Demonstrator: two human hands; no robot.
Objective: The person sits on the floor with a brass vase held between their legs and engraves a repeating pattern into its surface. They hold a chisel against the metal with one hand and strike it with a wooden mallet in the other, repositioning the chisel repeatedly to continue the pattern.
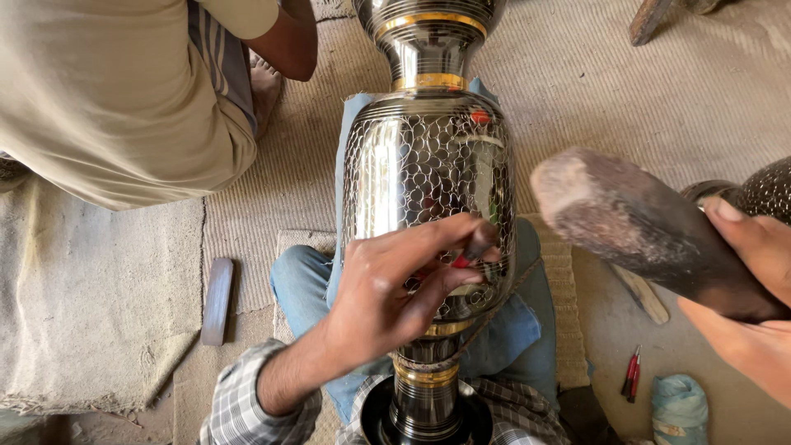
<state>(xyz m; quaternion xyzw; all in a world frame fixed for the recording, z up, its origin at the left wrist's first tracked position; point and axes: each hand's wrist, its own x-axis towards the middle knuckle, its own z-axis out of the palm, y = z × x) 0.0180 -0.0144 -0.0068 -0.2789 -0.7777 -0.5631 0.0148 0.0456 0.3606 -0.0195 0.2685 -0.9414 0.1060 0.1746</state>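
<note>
A tall polished metal vase (420,156) with brass bands and an engraved scale pattern lies lengthwise over my lap. My left hand (395,284) pinches a small dark chisel (478,241) with its tip against the vase's belly. Raised at the right, my right hand (754,288) grips a thick, worn wooden mallet (634,227) above and to the right of the chisel. A blue cloth (354,111) lies under the vase.
Another person in a beige shirt (115,91) sits at the upper left on woven matting (651,91). A flat wooden stick (217,301) lies on the floor left of my knee. A red-handled tool (631,372) and a blue cloth bundle (680,408) lie at the lower right.
</note>
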